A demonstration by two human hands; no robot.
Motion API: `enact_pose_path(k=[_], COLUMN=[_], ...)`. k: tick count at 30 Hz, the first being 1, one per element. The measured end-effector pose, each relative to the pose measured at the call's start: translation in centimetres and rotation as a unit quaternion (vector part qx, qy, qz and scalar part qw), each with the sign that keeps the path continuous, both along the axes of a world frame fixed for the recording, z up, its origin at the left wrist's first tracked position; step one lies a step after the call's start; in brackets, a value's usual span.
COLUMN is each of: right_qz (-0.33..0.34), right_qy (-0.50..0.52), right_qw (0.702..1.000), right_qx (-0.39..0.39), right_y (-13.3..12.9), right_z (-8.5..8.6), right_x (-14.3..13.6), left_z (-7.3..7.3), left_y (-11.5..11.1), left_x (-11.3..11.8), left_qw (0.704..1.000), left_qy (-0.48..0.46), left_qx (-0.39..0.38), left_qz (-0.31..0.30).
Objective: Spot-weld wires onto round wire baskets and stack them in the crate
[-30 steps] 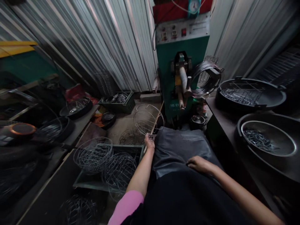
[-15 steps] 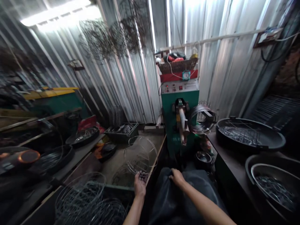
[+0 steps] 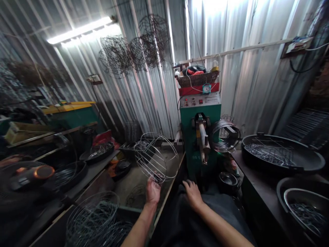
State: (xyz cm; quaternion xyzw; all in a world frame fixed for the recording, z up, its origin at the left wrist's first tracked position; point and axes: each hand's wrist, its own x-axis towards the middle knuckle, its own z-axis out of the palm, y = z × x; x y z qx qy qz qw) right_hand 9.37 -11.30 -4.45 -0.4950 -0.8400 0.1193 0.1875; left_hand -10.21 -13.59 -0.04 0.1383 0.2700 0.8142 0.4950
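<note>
A round wire frame (image 3: 155, 156) of rings and cross wires is held up by its lower edge in my left hand (image 3: 153, 189), whose fingers are curled round the wires. My right hand (image 3: 192, 193) rests on the dark cloth (image 3: 218, 209) over my lap, fingers apart and nothing visible in them. Beyond my hands stands a green machine (image 3: 187, 133) with a projecting metal arm (image 3: 203, 137). Similar wire pieces lie in a tangled pile (image 3: 95, 219) at the lower left.
On the right bench are a large black pan (image 3: 308, 157) and a bowl of small metal parts (image 3: 305, 212). A wire coil (image 3: 226, 135) hangs beside the machine. A wooden edge (image 3: 169, 188) runs near my left forearm; pans with metal pieces (image 3: 100, 151) stand at left.
My left hand has raised the wire frame and turned it. The fingers of my right hand, earlier pinching the dark cloth, have spread. The view has shifted slightly.
</note>
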Motion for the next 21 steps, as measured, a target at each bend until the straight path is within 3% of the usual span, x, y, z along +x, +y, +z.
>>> enact_pose_path(k=[2, 4, 5, 7, 9, 10, 13, 15, 17, 19, 21], right_qz=[0.048, 0.072, 0.065, -0.013, -0.056, -0.071, -0.094, -0.086, -0.102, -0.155, -0.225], right_qy=[0.038, 0.137, 0.197, 0.326, 0.48, 0.539, 0.632, 0.61, 0.546, 0.471, 0.379], right_qw=[0.996, 0.968, 0.937, 0.838, 0.713, 0.665, 0.617, 0.627, 0.671, 0.763, 0.861], right_qx=[-0.07, -0.199, -0.282, -0.437, -0.507, -0.512, -0.46, -0.477, -0.492, -0.414, -0.254], right_y=[-1.7, -3.8, -4.8, -6.5, -7.4, -7.5, -7.4, -7.7, -7.9, -7.5, -6.5], right_z=[-2.3, -5.1, -6.3, -7.7, -7.9, -7.6, -6.3, -5.5, -4.9, -4.1, -2.8], right_x=[1.8, 4.3, 5.7, 8.8, 11.9, 13.3, 16.2, 16.8, 16.8, 17.5, 20.2], left_z=[-0.2, -2.0, -3.3, -6.2, -8.9, -9.9, -11.6, -11.7, -11.6, -11.4, -11.4], left_y=[-0.5, -1.5, -2.2, -3.9, -5.5, -6.2, -7.1, -7.1, -7.0, -7.1, -7.2], left_x=[1.0, 2.7, 3.6, 5.3, 6.4, 6.6, 6.2, 5.6, 5.2, 5.0, 5.1], left_qw=[1.0, 0.996, 0.992, 0.982, 0.979, 0.979, 0.98, 0.978, 0.975, 0.972, 0.965], left_qy=[-0.003, -0.013, -0.021, -0.034, -0.036, -0.033, -0.022, -0.018, -0.015, -0.009, 0.007], left_qx=[-0.006, -0.04, -0.063, -0.108, -0.14, -0.149, -0.166, -0.179, -0.194, -0.201, -0.213], left_qz=[-0.03, -0.082, -0.111, -0.15, -0.146, -0.135, -0.109, -0.106, -0.109, -0.121, -0.156])
